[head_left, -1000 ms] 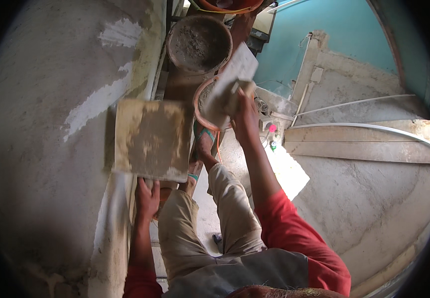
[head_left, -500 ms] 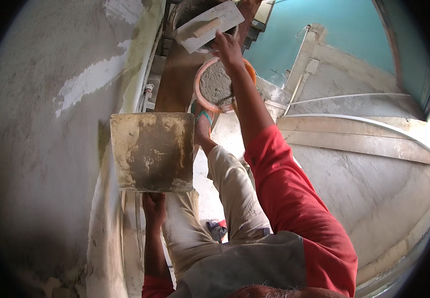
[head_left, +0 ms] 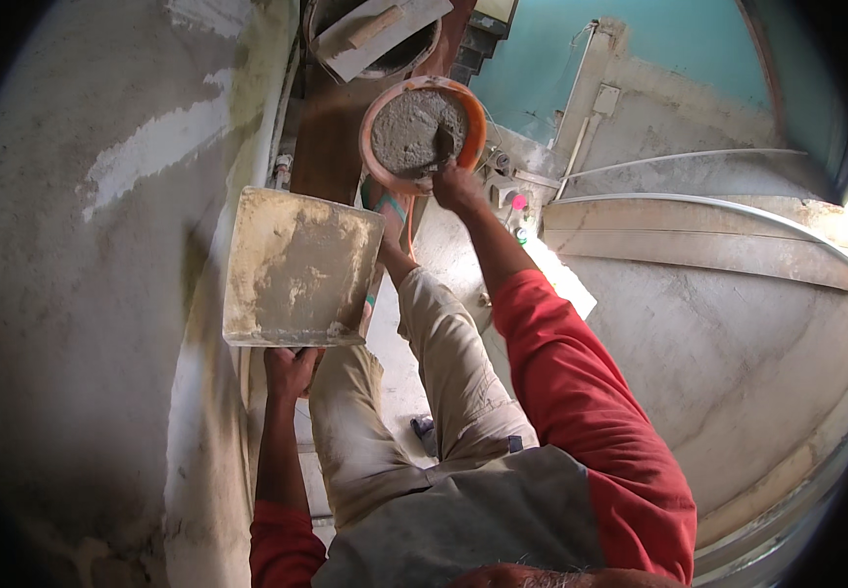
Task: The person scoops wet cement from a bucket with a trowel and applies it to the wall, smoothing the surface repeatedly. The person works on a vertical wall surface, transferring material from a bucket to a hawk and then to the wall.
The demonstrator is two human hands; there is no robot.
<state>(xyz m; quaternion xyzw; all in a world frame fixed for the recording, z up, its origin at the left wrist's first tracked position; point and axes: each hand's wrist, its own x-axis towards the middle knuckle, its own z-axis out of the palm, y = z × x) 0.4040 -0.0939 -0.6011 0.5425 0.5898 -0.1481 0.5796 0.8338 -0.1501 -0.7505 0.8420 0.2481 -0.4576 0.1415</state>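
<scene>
My left hand (head_left: 290, 372) is closed at the near edge of a square hawk (head_left: 301, 269), whose flat face is stained with grey mortar; its grip is hidden. At the near right rim of an orange bucket (head_left: 477, 122), my right hand (head_left: 457, 188) is closed round the handle of a trowel (head_left: 445, 144). The trowel's dark blade touches the wet grey mortar (head_left: 409, 132) in the bucket, and its handle is mostly covered by my fingers. Beyond, a flat plastering float (head_left: 390, 39) with a wooden handle lies across the top of a dark bucket (head_left: 422, 53).
A patchy plastered wall (head_left: 81, 294) rises close on my left. Both buckets stand on or beside a brown plank (head_left: 327, 147). On the right are a grey wall (head_left: 698, 343) with curved white piping (head_left: 708, 201), and a sandaled foot (head_left: 385, 201) is near the orange bucket.
My right hand has left the float and come down to the orange bucket, where it now grips a trowel. The hawk has tilted slightly and shifted up in view.
</scene>
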